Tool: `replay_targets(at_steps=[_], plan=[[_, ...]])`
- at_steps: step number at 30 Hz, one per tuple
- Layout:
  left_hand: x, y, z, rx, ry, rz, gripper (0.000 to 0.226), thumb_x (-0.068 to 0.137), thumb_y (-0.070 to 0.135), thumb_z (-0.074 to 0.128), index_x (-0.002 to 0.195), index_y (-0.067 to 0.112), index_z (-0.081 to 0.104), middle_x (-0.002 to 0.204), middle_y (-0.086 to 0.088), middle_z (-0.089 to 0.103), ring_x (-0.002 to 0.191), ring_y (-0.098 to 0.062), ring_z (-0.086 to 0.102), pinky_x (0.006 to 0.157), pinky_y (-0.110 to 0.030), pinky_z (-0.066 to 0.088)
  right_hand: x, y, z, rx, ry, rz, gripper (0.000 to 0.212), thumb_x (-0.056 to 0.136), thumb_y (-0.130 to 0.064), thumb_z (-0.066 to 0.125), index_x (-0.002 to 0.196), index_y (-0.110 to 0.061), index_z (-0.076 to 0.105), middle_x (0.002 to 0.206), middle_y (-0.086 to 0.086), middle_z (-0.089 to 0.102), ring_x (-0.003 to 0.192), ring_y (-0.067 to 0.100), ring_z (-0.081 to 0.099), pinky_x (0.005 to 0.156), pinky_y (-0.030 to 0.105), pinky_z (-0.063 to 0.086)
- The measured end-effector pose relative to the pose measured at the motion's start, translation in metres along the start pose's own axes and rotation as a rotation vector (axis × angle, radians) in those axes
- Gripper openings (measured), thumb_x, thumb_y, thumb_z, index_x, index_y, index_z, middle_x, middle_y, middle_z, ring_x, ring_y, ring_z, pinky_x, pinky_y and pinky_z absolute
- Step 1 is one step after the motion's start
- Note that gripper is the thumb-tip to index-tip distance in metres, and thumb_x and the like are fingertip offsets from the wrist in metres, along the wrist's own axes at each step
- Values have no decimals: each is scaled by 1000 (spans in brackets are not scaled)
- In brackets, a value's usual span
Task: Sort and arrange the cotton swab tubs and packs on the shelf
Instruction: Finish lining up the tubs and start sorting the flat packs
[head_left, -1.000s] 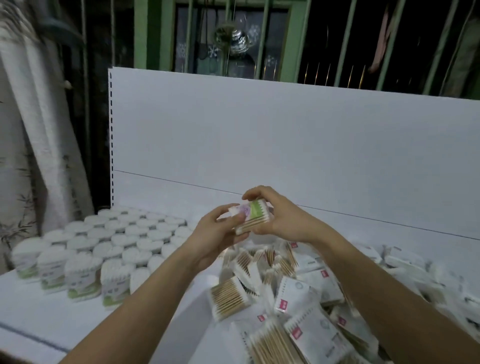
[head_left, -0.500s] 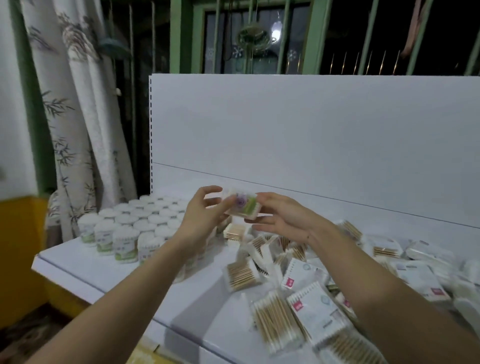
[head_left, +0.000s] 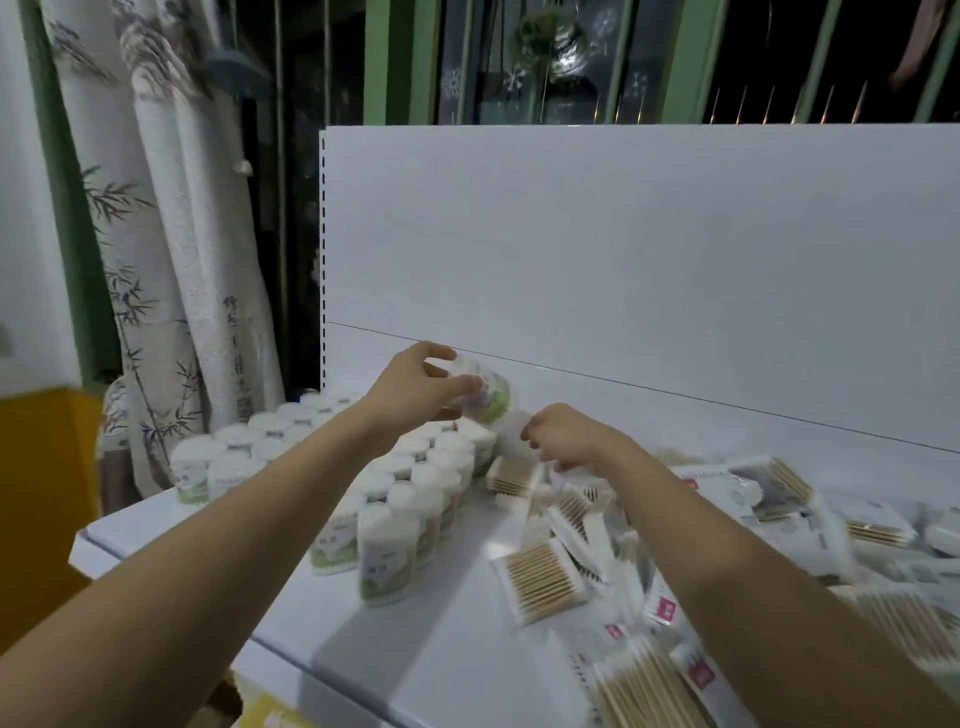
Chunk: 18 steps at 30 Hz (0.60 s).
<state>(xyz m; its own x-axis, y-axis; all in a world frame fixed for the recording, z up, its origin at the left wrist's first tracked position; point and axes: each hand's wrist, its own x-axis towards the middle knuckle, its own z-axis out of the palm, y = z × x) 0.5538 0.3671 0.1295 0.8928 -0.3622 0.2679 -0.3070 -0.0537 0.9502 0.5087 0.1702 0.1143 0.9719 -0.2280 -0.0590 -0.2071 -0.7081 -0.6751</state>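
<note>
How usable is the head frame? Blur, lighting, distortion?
Head view: dim, flat indoor light, no glare; motion blur smears the packs at right and the tub held by the left hand; right hand soft; standing tubs fairly sharp; wide-angle lens bows the shelf edge.

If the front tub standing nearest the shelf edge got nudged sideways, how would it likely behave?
The front tub stands taller than it is wide, so it would probably tip rather than slide. Being round, it may then roll on the smooth shelf. The left hand holds a similar tub in its fingertips, so it is likely light.
</note>
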Motion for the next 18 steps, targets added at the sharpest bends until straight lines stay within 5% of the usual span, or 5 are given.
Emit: replay_targets(at_steps=[2, 5, 9, 15, 18], plan=[[13, -1, -5, 42, -22, 26, 47, 82, 20, 77, 122, 13, 54, 113, -14, 60, 95, -28, 70, 82, -34, 60, 14, -1, 23, -294, -39, -6, 15, 95, -17, 55, 96, -3, 60, 97, 14, 59, 84, 25, 59, 60, 19, 42], [35, -3, -9, 109, -69, 47, 47, 82, 19, 77, 123, 13, 54, 106, -7, 59, 94, -25, 69, 82, -35, 60, 35, 6, 51, -479, -71, 2, 44, 86, -37, 68, 120, -12, 60, 121, 12, 63, 100, 30, 64, 81, 35, 55], [57, -9, -1, 271, -163, 94, 48, 81, 23, 77, 123, 17, 54, 100, 1, 60, 89, -24, 70, 83, -38, 60, 68, 20, 72, -603, -38, 45, 91, 71, -62, 64, 147, -22, 35, 142, 15, 49, 126, 38, 49, 100, 56, 47], [81, -24, 25, 589, -309, 262, 56, 80, 29, 77, 129, 22, 50, 112, 0, 59, 81, -17, 60, 58, -25, 46, 54, 32, 61, -726, 73, 55, 66, 88, -41, 63, 144, -21, 34, 144, 12, 44, 124, 34, 52, 94, 38, 44], [91, -31, 37, 657, -335, 297, 60, 80, 31, 76, 132, 22, 48, 119, -2, 57, 96, -21, 55, 75, -29, 46, 45, 35, 56, -762, 36, 59, 52, 86, -33, 67, 127, -18, 40, 138, 9, 45, 121, 31, 52, 87, 37, 43]])
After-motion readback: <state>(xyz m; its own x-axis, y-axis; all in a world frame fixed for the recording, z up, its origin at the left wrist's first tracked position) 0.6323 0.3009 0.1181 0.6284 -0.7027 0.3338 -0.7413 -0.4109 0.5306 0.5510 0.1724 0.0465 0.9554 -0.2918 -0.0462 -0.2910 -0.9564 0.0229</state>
